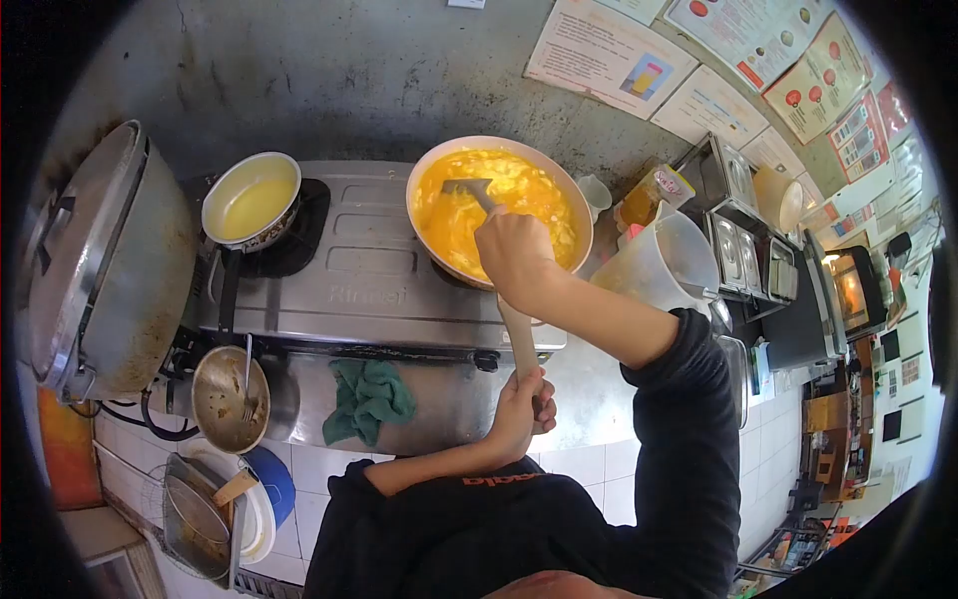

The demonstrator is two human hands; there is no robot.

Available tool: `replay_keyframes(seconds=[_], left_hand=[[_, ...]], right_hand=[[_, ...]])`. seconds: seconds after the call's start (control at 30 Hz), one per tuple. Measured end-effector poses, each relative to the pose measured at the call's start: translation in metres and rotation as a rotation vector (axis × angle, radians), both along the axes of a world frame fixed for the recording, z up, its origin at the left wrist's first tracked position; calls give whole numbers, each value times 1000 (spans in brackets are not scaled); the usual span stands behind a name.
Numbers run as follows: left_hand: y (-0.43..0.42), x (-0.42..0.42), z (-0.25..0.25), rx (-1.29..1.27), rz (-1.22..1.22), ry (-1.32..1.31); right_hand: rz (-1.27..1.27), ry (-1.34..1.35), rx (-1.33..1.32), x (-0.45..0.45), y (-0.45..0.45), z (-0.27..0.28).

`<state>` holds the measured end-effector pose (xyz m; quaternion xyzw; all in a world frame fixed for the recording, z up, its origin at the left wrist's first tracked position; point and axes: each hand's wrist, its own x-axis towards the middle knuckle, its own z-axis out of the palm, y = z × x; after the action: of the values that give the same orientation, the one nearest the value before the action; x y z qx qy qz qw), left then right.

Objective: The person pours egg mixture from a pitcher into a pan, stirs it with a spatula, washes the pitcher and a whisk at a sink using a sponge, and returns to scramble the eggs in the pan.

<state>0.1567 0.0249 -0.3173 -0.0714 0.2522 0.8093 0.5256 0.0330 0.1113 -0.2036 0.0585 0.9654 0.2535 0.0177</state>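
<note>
A wide pan point(582, 222) with a pale rim sits over the right burner of the steel gas stove. Runny yellow egg mixture point(529, 215) with soft curds fills it. My right hand point(513, 250) is above the pan's near side, fingers wrapped round a grey spatula point(477, 190) whose blade lies in the egg at the left. Below it, my left hand point(524, 411) is closed round the end of the pan's light handle point(518, 339). A crumpled green cloth point(367, 401) lies on the counter, left of my left hand.
A small pot point(252, 243) with yellow liquid stands on the left burner. Beside it is a large lidded pot point(150, 260). A bowl with a fork point(228, 398) sits at the counter's left. Right of the pan stands a clear plastic jug point(654, 265).
</note>
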Motion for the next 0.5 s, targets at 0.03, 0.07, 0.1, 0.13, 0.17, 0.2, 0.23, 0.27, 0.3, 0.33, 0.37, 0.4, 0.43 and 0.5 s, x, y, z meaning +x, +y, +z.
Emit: replay_keyframes(seconds=[0.03, 0.07, 0.1, 0.13, 0.17, 0.2, 0.23, 0.27, 0.3, 0.33, 0.37, 0.4, 0.43, 0.5], left_hand=[[0, 0, 0, -1, 0, -2], [0, 0, 0, -2, -1, -4], [0, -1, 1, -2, 1, -4], [-1, -1, 2, 2, 3, 2], [-1, 0, 3, 8, 6, 9], [-1, 0, 3, 9, 6, 13], [0, 0, 2, 2, 4, 13], [0, 0, 2, -4, 2, 15], [0, 1, 1, -3, 3, 19], [-1, 1, 1, -8, -3, 29], [-1, 1, 1, -11, -8, 37], [0, 0, 1, -9, -5, 38], [0, 0, 0, -5, -3, 36], [0, 1, 0, -4, -5, 35]], right_hand=[[-76, -16, -12, -5, 2, -4], [-75, -17, -12, -8, 7, -8], [-106, 18, 2, -12, 13, -11], [-138, 54, 16, -15, 19, -13], [-138, 57, 16, -17, 29, -13], [-110, 114, 4, -18, 42, -11], [-81, 172, -8, -17, 54, -4], [-103, 154, -6, -17, 69, 5], [-125, 136, -5, -16, 81, 18], [-172, 163, -92, -15, 94, 28], [-218, 190, -178, -13, 104, 37], [-214, 190, -177, -8, 109, 44], [-234, 226, -191, -3, 113, 50], [-256, 264, -208, 2, 120, 51]])
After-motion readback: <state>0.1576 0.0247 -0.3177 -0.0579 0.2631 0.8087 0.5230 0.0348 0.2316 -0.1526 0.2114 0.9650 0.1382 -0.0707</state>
